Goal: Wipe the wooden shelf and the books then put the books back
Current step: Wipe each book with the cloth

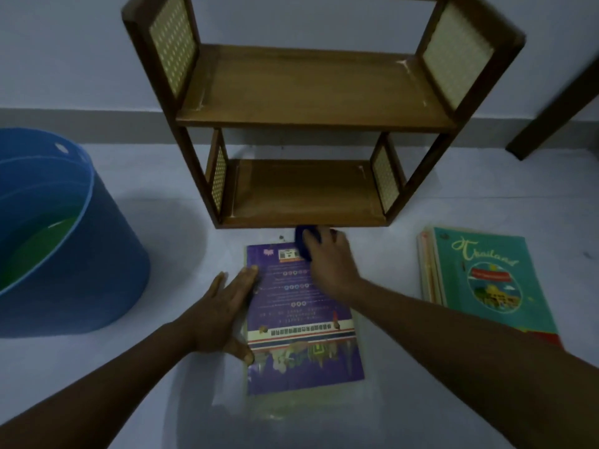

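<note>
Two hands working apart: left hand (223,314) lying flat, fingers straight, pressing the purple paperback book's (301,322) left edge; right hand (327,262) gripping a dark blue cloth (304,246) at its far end. Beyond them, two-tier wooden shelf (311,92). Right, stack of books with teal cover (486,286). Left, blue plastic bucket (81,254).

- One wooden shelf (311,118) with two boards stood there.
- One purple book (301,319) lay apart; one stack of books (483,283), number unclear.
- One blue bucket (64,241).
- One blue cloth (306,244).
- Two hands.

Head view, forward-down, close over floor (453,196)
</note>
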Demonstrator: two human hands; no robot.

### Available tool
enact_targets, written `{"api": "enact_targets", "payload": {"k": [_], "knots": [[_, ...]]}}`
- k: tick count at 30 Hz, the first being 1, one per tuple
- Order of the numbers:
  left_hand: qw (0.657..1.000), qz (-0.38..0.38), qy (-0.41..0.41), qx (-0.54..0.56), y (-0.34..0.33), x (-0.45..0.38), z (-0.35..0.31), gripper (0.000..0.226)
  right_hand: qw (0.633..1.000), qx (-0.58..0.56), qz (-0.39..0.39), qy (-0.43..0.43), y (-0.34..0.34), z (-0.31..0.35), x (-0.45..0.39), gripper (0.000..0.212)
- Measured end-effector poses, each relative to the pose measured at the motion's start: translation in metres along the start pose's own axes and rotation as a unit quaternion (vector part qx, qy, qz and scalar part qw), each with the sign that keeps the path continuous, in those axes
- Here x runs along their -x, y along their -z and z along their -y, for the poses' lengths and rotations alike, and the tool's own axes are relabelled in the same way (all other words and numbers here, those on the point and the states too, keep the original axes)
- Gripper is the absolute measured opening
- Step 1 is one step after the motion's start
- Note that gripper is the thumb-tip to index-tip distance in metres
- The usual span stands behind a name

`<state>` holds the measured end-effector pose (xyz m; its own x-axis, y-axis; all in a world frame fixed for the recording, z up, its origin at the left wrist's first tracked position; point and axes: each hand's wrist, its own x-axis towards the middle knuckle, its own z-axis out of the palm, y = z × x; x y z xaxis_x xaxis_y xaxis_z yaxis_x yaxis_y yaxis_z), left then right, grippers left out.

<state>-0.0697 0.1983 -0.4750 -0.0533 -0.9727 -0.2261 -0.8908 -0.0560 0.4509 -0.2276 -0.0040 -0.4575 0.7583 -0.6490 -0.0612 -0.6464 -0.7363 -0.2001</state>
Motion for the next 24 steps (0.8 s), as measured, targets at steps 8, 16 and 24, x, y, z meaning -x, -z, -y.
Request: {"api": "enact_targets", "payload": {"k": [8,16,24], "knots": [[1.000,0.001,0.009,-0.017,-0.004,0.002,0.005,0.141,0.962,-0.013,0.021,0.272,-0.027,0.034,0.091,0.071],[1.000,0.003,0.010,-0.016,-0.004,0.001,0.003,0.140,0.998,0.043,-0.007,-0.049,-0.001,-0.084,0.098,0.071],[0.999,0.007,-0.022,-0.040,-0.015,0.040,0.006,0.106,0.995,0.072,0.010,-0.074,-0.001,-0.085,0.103,0.073]]}}
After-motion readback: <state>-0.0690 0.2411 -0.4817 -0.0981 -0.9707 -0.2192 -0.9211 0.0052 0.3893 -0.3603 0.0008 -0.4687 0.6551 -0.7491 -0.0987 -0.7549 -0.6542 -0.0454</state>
